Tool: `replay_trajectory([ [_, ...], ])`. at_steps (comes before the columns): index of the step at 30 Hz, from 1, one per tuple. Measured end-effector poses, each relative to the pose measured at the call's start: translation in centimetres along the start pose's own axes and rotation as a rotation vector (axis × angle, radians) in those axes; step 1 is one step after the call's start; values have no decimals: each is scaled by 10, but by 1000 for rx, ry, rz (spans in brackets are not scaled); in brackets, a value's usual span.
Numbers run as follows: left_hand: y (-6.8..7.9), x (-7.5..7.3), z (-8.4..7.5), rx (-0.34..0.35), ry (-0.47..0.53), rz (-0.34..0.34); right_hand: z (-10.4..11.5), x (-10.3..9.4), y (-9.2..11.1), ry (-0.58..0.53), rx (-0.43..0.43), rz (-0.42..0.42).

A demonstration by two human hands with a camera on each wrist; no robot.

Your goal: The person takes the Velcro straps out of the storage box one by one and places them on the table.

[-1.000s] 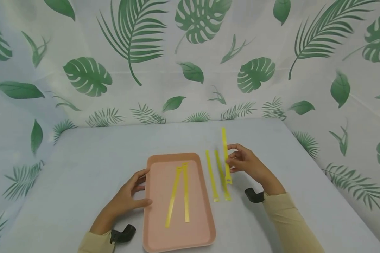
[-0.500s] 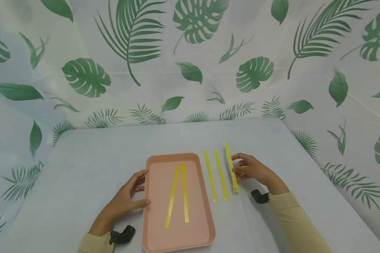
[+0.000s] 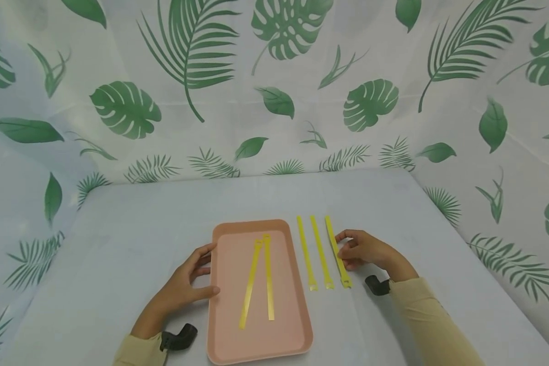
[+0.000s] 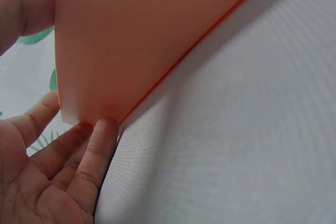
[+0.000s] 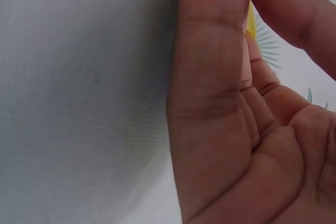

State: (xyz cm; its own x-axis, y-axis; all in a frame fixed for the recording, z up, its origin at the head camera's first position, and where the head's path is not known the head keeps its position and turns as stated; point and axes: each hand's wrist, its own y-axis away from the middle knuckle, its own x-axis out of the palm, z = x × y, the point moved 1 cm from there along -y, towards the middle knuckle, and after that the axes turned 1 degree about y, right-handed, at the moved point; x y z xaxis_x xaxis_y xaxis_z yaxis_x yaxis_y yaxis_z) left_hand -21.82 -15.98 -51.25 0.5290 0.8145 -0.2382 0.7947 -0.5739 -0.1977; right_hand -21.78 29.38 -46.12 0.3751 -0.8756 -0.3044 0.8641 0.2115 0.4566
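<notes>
In the head view, my right hand (image 3: 368, 252) pinches a yellow cable tie (image 3: 330, 234) with a slotted head, lying close along the white table. In the right wrist view my fingers (image 5: 210, 77) hide most of this tie; only a yellow sliver shows. Left of it, two more yellow ties, a middle one (image 3: 321, 251) and a left one (image 3: 306, 254), lie nearly parallel. My left hand (image 3: 183, 282) touches the left side of a pink tray (image 3: 297, 284), its thumb at the rim. The left wrist view shows fingertips (image 4: 102, 135) against the tray's outer wall.
Inside the tray lie two yellow ties, one slanted (image 3: 250, 284) and one straighter (image 3: 269, 284), their heads close together at the far end. A leaf-printed cloth (image 3: 238, 117) hangs behind and beside the table (image 3: 142, 218). Black camera mounts (image 3: 179, 337) sit at both wrists.
My right hand has lowered the raised tie and brought it toward me, down to the table right of the other two. The left hand and tray have stayed in place.
</notes>
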Motion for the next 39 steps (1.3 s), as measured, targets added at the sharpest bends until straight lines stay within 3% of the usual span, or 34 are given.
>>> replay_trajectory([
  [7,1,-1,-2,-42,43,6,2,5,-3,69,33,-51],
  [24,0,-1,-4,-40,34,1,11,9,3,227,46,-201],
  [31,0,-2,-3,-63,30,1,27,5,6,273,-82,-222],
  [39,0,-4,-3,-66,24,6,49,14,2,242,-325,-129],
])
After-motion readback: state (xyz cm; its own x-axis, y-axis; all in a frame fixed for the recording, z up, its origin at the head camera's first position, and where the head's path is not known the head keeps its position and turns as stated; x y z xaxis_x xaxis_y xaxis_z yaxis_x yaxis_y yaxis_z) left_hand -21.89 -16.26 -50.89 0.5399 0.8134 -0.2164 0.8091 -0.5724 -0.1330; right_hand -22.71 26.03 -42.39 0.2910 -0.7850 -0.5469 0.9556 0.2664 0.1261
